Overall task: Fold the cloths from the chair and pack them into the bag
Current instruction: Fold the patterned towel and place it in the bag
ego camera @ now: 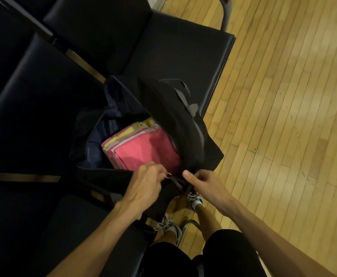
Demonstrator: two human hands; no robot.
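Fingers (157,169) of the left hand (145,182): curled, pinching a thin dark pull (175,181), strap or zip tab, cannot tell which, at the near rim of the black bag (207,152), lower centre of frame. Just above that hand, inside the open mouth: folded pink and yellow cloths (143,148), stacked flat. Right of the pull, nearly touching it: right hand (205,184), fingers curled on the bag's near corner, thumb raised. Probably closing next; opening runs from the pull toward upper centre, left hand nearer.
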